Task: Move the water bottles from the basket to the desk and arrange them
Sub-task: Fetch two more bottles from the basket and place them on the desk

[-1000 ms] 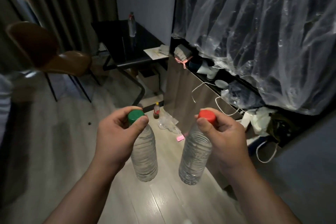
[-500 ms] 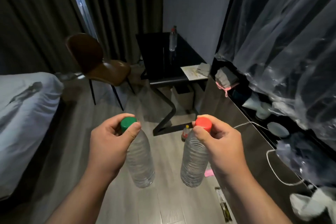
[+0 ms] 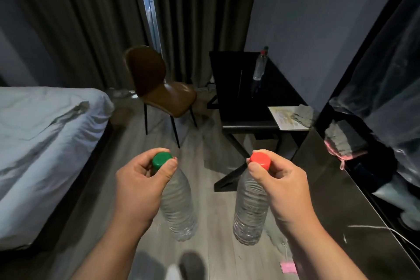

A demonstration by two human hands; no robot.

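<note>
the person is standing back from the black tabletop (image 3: 238,98), which is lying ahead and off to the right, well apart from both hands. the left hand (image 3: 138,188) is pinching a clear ribbed plastic water bottle (image 3: 179,211) by its green cap, fingers (image 3: 169,167) curling round the neck. the right hand (image 3: 284,191) is gripping the red-capped clear plastic bottle (image 3: 248,211) the same way. both bottles are hanging over the grey floor (image 3: 211,248), long axes near upright, bases down, side by side but not touching. the right hand is sitting nearer the tabletop, so i'd guess its bottle is going down first, beside the distant clear bottle (image 3: 259,68) standing by the wall. the basket isn't showing.
</note>
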